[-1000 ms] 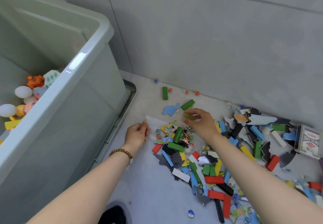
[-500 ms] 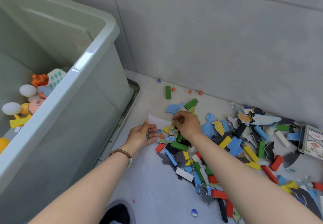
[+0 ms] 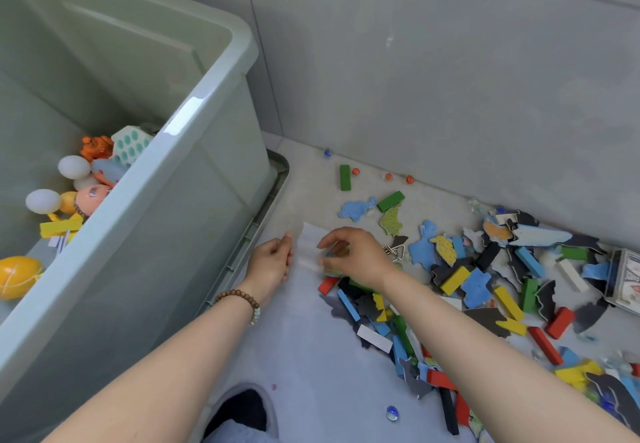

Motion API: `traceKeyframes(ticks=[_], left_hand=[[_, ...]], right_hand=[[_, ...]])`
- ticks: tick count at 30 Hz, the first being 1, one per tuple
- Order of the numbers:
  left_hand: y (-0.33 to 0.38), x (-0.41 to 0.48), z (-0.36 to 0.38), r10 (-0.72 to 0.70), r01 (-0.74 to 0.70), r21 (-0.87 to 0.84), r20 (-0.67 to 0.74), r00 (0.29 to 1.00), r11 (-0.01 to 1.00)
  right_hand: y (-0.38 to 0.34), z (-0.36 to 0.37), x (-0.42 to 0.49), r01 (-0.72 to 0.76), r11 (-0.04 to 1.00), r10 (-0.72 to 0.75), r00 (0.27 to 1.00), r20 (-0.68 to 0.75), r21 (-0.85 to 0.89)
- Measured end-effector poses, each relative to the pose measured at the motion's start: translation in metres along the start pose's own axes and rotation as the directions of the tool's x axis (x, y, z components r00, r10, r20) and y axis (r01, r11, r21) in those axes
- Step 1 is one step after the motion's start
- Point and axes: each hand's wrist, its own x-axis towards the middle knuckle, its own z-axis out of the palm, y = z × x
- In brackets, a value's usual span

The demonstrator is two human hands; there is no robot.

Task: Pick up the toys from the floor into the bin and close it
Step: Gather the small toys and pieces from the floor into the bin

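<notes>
Right hand (image 3: pixel 356 257) pinches small toy pieces, indistinct, at the floor pile (image 3: pixel 450 290); left hand (image 3: pixel 272 262) is loosely curled, contents unclear. Green bin (image 3: pixel 194 152), lidless, holds two white balls (image 3: pixel 73 166), a yellow egg (image 3: pixel 19 276).

Head view, downward — close over floor (image 3: pixel 304 356)

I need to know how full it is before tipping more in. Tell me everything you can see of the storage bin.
The bin is a large, pale green, smooth plastic tub with a thick rolled rim, standing upright and open on the floor at the left. Only part of its bottom shows, holding a shallow layer of toys, well below the rim. A matching tray-like piece, possibly its lid, lies beneath it.
</notes>
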Motion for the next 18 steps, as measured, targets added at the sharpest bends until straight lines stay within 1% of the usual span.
traceKeyframes(ticks=[3, 8, 11, 14, 18], left_hand=[[-0.004, 0.001, -0.012, 0.050, -0.048, 0.055, -0.030, 0.998, 0.997], [-0.008, 0.000, -0.018, 0.025, -0.024, 0.032, -0.033, 0.999, 0.999], [-0.005, -0.002, -0.016, 0.014, -0.014, -0.020, -0.003, 1.000, 1.000], [0.001, -0.005, -0.013, -0.015, 0.017, -0.105, 0.023, 1.000, 0.994], [0.006, -0.007, -0.010, -0.092, 0.113, -0.231, 0.098, 0.991, 0.966]], right_hand=[[0.000, 0.009, 0.000, 0.043, 0.979, -0.047, 0.999, -0.016, -0.197], [-0.001, 0.013, 0.000, 0.064, 0.919, -0.084, 0.996, -0.035, -0.389], [-0.002, 0.015, 0.001, 0.051, 0.901, -0.093, 0.993, -0.077, -0.432], [-0.003, 0.017, 0.000, 0.080, 0.862, -0.120, 0.992, -0.049, -0.501], [-0.002, 0.018, 0.000, 0.084, 0.853, -0.124, 0.991, -0.043, -0.515]])
